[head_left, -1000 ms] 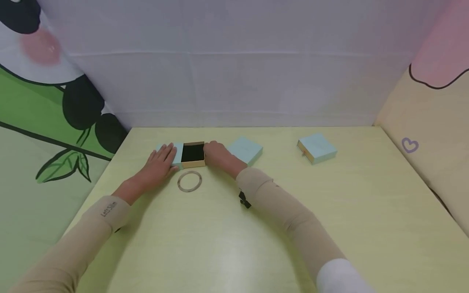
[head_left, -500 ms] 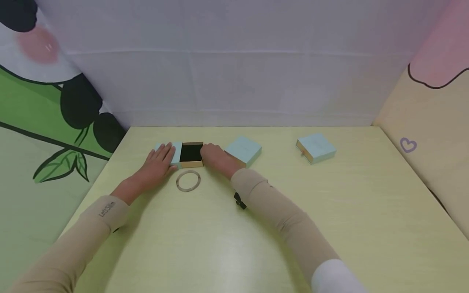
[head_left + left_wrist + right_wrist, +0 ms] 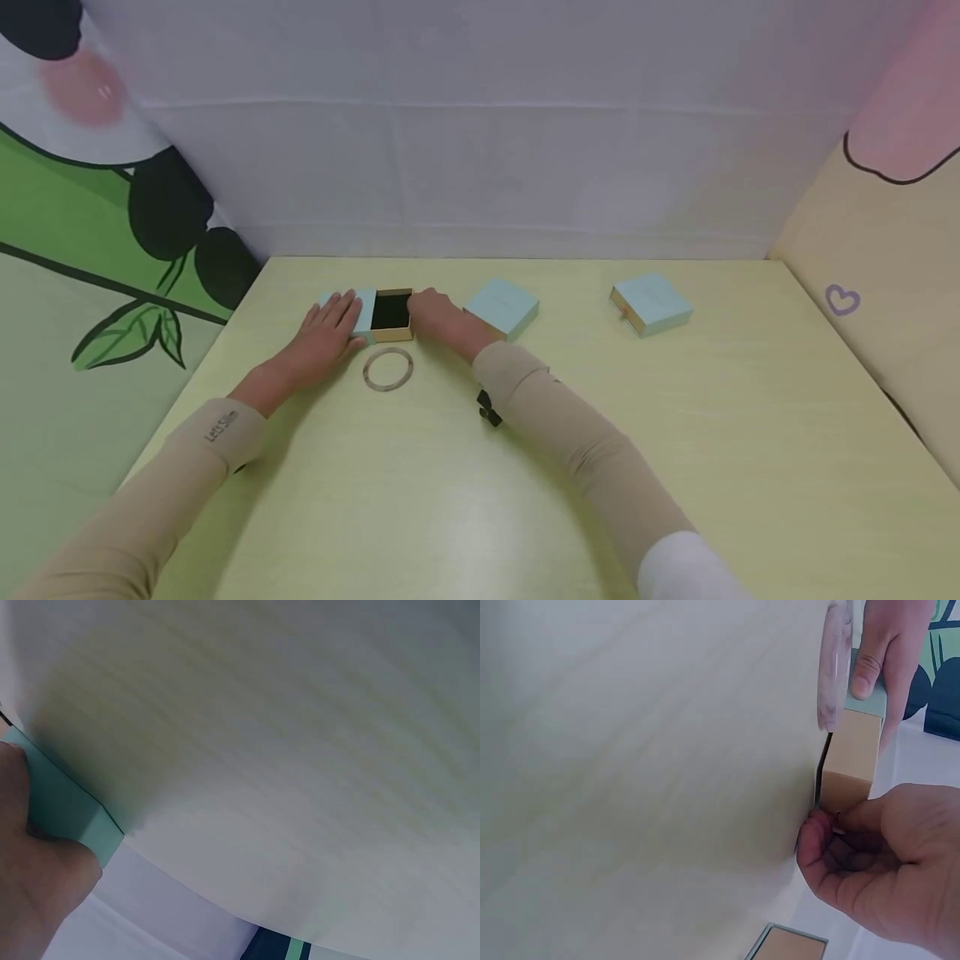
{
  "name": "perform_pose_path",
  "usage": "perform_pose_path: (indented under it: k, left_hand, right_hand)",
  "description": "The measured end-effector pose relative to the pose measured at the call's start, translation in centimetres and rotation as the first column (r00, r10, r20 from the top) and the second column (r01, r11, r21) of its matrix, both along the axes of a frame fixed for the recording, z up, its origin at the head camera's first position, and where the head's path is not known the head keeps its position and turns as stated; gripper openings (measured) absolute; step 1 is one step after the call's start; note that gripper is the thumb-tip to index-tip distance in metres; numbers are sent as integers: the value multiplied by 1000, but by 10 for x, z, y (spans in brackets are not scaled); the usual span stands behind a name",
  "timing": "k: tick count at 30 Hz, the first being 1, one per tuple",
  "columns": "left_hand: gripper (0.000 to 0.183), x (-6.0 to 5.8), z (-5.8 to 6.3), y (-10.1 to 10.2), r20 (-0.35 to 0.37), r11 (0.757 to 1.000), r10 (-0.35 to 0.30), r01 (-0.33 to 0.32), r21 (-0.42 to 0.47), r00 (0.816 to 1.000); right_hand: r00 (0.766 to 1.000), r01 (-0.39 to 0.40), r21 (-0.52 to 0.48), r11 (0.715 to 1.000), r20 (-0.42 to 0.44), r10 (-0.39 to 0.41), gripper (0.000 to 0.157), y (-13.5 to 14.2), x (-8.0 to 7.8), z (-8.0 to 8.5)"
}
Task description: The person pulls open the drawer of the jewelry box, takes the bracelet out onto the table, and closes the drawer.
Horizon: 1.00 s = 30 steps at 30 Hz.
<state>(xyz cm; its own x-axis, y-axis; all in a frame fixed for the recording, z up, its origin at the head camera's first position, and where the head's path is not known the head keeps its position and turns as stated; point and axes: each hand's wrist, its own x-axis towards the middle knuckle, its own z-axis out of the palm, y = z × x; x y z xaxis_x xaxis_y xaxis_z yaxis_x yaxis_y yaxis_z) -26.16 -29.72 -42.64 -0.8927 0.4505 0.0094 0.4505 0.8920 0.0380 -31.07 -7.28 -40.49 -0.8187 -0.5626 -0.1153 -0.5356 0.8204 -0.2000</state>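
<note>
My left hand [image 3: 321, 337] lies with straight fingers across the light blue sleeve of a small drawer box [image 3: 365, 312], its thumb against the near side. The box's gold-edged drawer [image 3: 393, 335] sticks out partway to the right and shows a black inside. At the drawer's end, my right hand [image 3: 444, 319] pinches between thumb and forefinger; in the right wrist view those fingertips meet at a small tab, mostly hidden, low on the tan drawer front [image 3: 847, 791]. A pale, mottled bangle [image 3: 366, 379] lies flat on the table just in front of the box.
A second light blue box [image 3: 504, 307] sits just beyond my right hand. Farther right stands a third one [image 3: 652, 304], with a tan front and small tab facing left. The pale yellow table [image 3: 480, 475] meets a lilac cloth backdrop [image 3: 510, 167] at its far edge.
The drawer has slid slightly left into its sleeve, with the right hand moving along with it. The left hand, the bangle and the other boxes stay where they were.
</note>
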Motion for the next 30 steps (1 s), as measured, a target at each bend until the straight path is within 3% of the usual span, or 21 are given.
perform_pose_path:
  k: [12,20,30]
  left_hand:
    - [68,-2,-2,0,1,1000,15,-15,-10,1000]
    - [67,0,0,-1,12,1000,17,-17,-2,1000]
    - [68,-1,-2,-3,8,1000,8,-8,-8,1000]
  right_hand:
    - [995,-64,126,990,-71,73,21,-11,3,-6]
    - [997,-36,109,993,-70,44,22,-18,-1,-12]
    - [997,-8,-39,999,-83,5,27,-26,-10,-11]
